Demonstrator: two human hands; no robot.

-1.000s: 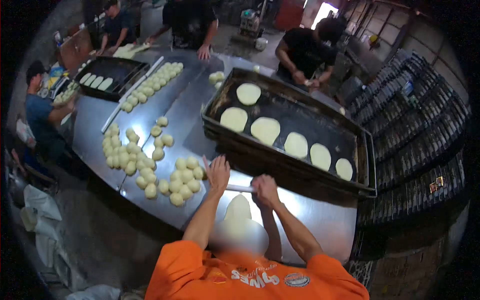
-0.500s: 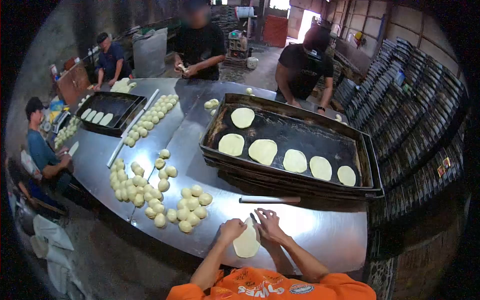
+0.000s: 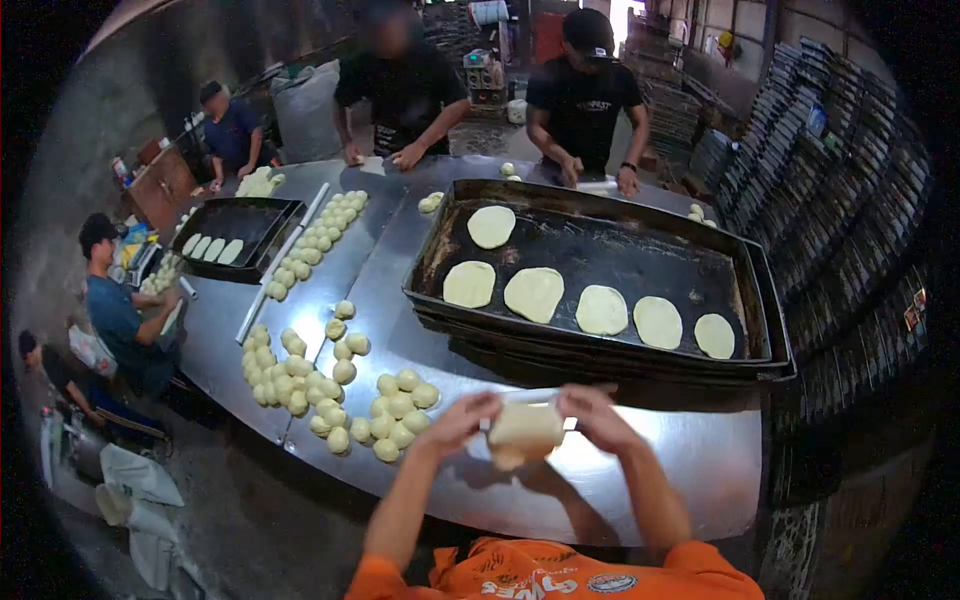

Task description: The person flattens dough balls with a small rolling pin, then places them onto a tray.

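A flattened piece of dough (image 3: 526, 432) hangs stretched between my two hands above the steel table, blurred by motion. My left hand (image 3: 466, 420) pinches its left upper edge, and my right hand (image 3: 597, 418) grips the right upper edge. Just behind the dough, partly covered by it and my hands, lies a pale rolling pin (image 3: 535, 395). Beyond that, a large dark baking tray (image 3: 620, 255) holds several flat dough rounds (image 3: 534, 294), most of them in a row along its near side. To the left of my hands sit clusters of dough balls (image 3: 400, 405).
The steel table (image 3: 690, 470) stretches to the left, with a second tray (image 3: 240, 222), a long pale rod (image 3: 285, 260) and more dough balls (image 3: 318, 238). Several people work around it, two (image 3: 585, 105) directly across. Stacked trays (image 3: 800, 160) stand at the right.
The dough piece, flat on the table before, is now lifted between both hands. My hands have risen and spread apart. The view has shifted slightly; the people across have moved their arms.
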